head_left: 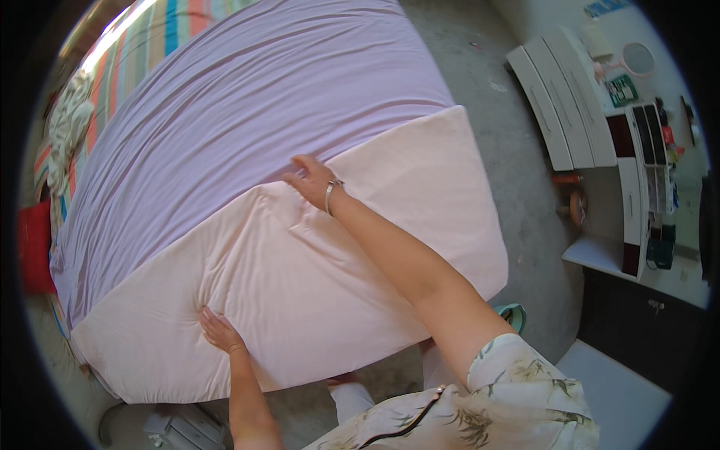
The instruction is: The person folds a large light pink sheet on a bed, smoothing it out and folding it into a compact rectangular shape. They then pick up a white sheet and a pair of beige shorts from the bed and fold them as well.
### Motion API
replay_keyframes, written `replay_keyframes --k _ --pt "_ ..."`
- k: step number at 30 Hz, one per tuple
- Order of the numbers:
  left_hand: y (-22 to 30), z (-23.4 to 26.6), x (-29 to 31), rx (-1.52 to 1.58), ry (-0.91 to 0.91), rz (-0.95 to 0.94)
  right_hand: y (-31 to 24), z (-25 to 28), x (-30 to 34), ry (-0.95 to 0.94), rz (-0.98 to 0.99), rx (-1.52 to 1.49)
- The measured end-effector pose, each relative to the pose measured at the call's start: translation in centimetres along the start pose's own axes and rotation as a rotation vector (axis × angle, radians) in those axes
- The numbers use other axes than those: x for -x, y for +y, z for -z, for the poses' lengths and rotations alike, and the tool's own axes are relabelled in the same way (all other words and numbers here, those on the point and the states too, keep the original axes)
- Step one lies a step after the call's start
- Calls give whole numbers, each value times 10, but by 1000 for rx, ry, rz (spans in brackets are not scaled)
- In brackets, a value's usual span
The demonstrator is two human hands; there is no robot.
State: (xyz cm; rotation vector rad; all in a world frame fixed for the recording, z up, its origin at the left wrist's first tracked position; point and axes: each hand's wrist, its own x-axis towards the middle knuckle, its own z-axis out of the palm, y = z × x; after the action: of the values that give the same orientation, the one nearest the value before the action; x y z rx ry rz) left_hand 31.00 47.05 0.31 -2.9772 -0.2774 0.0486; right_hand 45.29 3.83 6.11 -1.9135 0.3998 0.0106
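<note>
- The left hand (220,331) lies on the pink cloth (420,172), left of its middle, fingers close together; creases gather at the fingertips, but whether they pinch the cloth I cannot tell.
- The right hand (311,182) is at the far edge of the pink cloth, thumb and fingers apart, the fingertips reaching over the purple cloth (277,90).
- A bracelet (329,196) circles the right wrist.
- The pink cloth spreads across the near side, in front of the person, its far edge running slantwise over the purple cloth; folds run between the two hands.
- The purple cloth lies beyond it, wrinkled in long curved lines.
- Farther off, at the upper left, is a striped cover (161,30), with a crumpled pale cloth (69,127) on it.
- A red cushion-like thing (34,247) sits at the far left, beside the purple cloth.
- To the right, across the grey floor (517,187), stand white drawers (559,105), with a round mirror (638,58) near them.
- A green basin (513,316) shows partly, just beside the right arm.
</note>
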Motion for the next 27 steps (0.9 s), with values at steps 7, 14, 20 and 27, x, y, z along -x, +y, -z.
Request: replay_keyframes --k 7,14,20,27 --pt "218 26 1 102 206 -193 147 265 45 1005 -72 644" --pt "264 -24 -5 -263 360 -33 204 293 21 542 35 504" --pt "272 -11 -1 -248 375 -36 186 296 28 615 215 441" --pt "273 -8 -9 -89 437 -116 200 323 -27 311 -130 474"
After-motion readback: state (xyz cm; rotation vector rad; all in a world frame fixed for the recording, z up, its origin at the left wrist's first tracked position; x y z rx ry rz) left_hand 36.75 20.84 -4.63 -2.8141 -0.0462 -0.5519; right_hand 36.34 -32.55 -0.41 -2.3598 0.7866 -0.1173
